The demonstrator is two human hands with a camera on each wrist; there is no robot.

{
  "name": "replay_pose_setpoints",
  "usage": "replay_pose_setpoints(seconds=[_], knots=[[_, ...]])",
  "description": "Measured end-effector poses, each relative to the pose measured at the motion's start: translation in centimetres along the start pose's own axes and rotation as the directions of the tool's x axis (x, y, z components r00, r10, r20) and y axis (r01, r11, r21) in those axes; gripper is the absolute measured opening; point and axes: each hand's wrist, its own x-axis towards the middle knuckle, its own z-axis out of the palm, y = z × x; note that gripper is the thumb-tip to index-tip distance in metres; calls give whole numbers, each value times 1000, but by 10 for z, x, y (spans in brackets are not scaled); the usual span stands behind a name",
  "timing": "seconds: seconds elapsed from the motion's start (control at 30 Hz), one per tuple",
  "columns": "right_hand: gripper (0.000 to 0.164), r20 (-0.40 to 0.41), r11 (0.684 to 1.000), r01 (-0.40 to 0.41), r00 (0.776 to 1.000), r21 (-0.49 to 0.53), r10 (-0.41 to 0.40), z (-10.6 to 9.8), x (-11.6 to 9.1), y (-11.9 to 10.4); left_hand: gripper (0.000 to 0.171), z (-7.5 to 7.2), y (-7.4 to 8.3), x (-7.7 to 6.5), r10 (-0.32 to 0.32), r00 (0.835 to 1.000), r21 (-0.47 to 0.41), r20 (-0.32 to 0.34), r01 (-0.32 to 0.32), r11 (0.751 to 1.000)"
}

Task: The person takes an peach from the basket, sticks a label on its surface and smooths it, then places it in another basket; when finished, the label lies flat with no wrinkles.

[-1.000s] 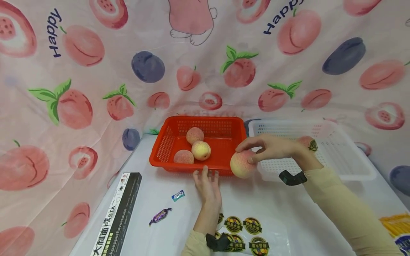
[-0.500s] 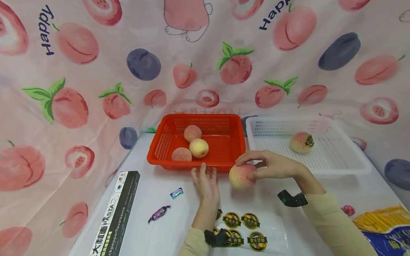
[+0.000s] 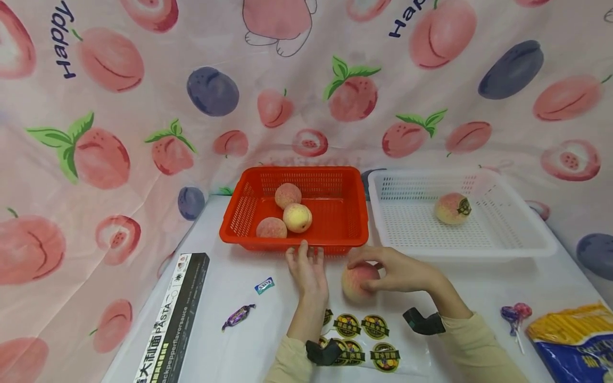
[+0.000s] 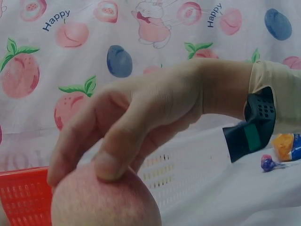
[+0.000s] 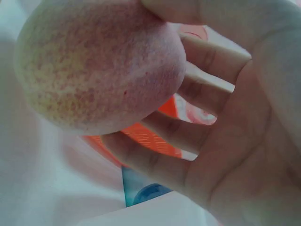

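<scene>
My right hand [image 3: 399, 270] grips a peach [image 3: 358, 283] from above, in front of the red basket [image 3: 354, 234]. In the right wrist view the thumb and curled fingers surround the same peach [image 5: 99, 66]. My left hand [image 3: 308, 274] lies palm up with relaxed fingers, its fingertips at the front rim of the red basket; it holds nothing. Inside that basket sit a rear peach [image 3: 288, 196], a yellower peach [image 3: 297, 218] and a front peach [image 3: 271, 227]. A white basket [image 3: 479, 251] to the right contains one peach [image 3: 449, 208] with a dark sticker.
A transparent sheet of round black-and-gold stickers [image 3: 375, 326] lies nearest me. On the left are a pasta box [image 3: 179, 314], a purple-wrapped candy [image 3: 238, 317] and a small blue-green packet [image 3: 264, 285]. Lollipops [image 3: 516, 313] and a yellow-blue bag [image 3: 574, 340] lie at the right.
The right hand has brought its peach down and toward me, away from the red basket's front right corner. My left hand stays by the rim. The view has shifted slightly.
</scene>
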Motion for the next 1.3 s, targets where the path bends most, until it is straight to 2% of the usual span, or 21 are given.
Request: replay_pose_setpoints(seconds=[0.17,0.3,0.47,0.67,0.77,0.8,0.87,0.9,0.97,1.03,1.1,1.17,1.2,1.23,1.27,1.3], knots=[[33,-13,998,0,1000,-63,-1,10,1,7,42,1,0,0,-7,1000,11,1,7,1000],[34,-70,999,-30,997,-33,28,21,-1,16,41,1,1,0,-21,1000,12,14,21,1000],[38,-169,986,-104,978,131,126,39,-6,32,33,-4,6,0,-52,998,39,45,50,998],[43,-185,929,-137,960,345,210,49,-10,38,22,-13,12,3,-96,992,76,87,89,993],[44,-195,913,-154,951,378,241,47,-11,35,20,-18,14,5,-154,978,120,140,138,983],[44,-194,907,-165,947,388,256,47,-11,35,19,-20,14,6,-183,970,148,163,159,976],[45,-191,897,-181,942,404,277,46,-12,37,17,-25,15,6,-260,942,232,212,210,950],[47,-191,893,-184,940,410,281,47,-13,40,15,-28,15,6,-299,924,290,238,226,930],[49,-191,888,-177,941,425,279,49,-16,45,14,-34,17,5,-375,887,432,271,236,870],[51,-188,881,-172,942,441,278,49,-18,46,15,-40,19,4,-427,856,577,292,198,792],[52,-188,878,-161,945,451,269,49,-21,47,16,-46,20,4,-458,833,692,309,133,709],[53,-187,875,-152,947,460,263,50,-24,49,18,-51,21,3,-483,810,789,333,42,614],[54,-187,874,-149,948,462,260,50,-25,50,19,-53,21,4,-499,790,829,355,-19,559],[55,-190,876,-141,949,462,252,50,-27,51,18,-55,21,4,-519,759,860,393,-103,500],[56,-190,875,-139,949,463,251,51,-29,52,18,-56,22,4,-535,724,880,434,-214,425],[58,-191,874,-140,948,466,254,51,-32,53,16,-57,22,3,-554,682,878,477,-335,343]])
